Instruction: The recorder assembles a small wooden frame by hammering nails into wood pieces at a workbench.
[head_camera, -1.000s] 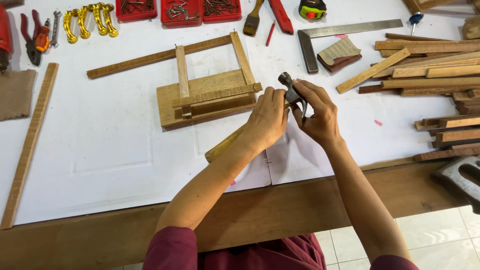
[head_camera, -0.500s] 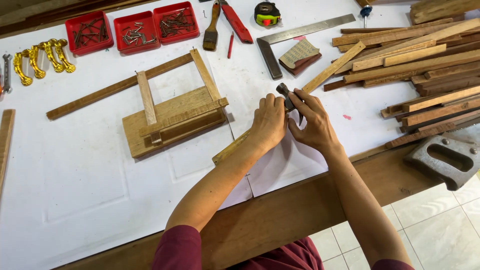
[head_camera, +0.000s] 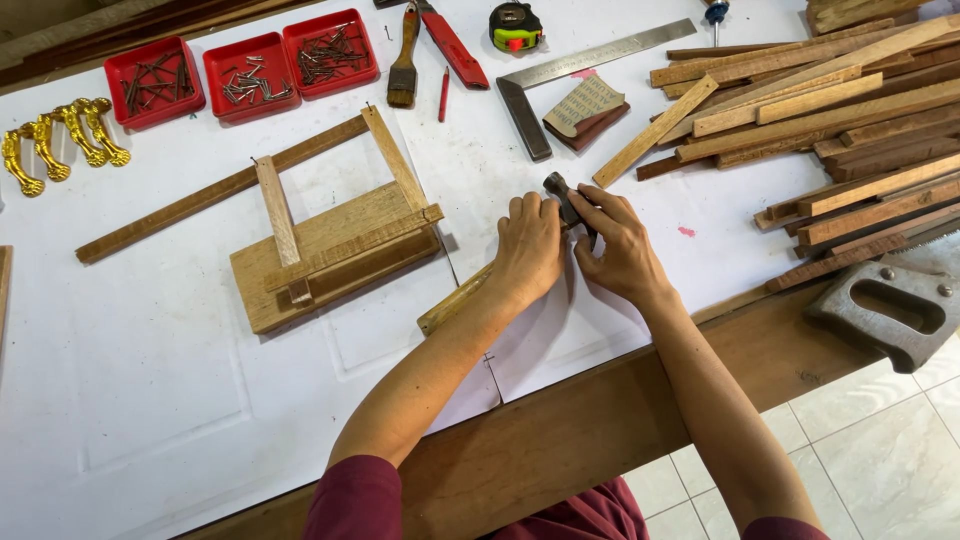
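Both our hands meet over one hammer (head_camera: 556, 190) lying on the white sheet (head_camera: 150, 400): our left hand (head_camera: 528, 248) clasps its neck, our right hand (head_camera: 622, 250) pinches beside the head. Its wooden handle runs toward the bench's brown edge (head_camera: 560, 440), above tiled floor. Our fingers hide whatever lies beneath.

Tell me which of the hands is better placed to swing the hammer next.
Left, probably. The left hand lies over the hammer where its wooden handle runs back under the wrist. The right hand sits at the metal head end, fingers pinching there.
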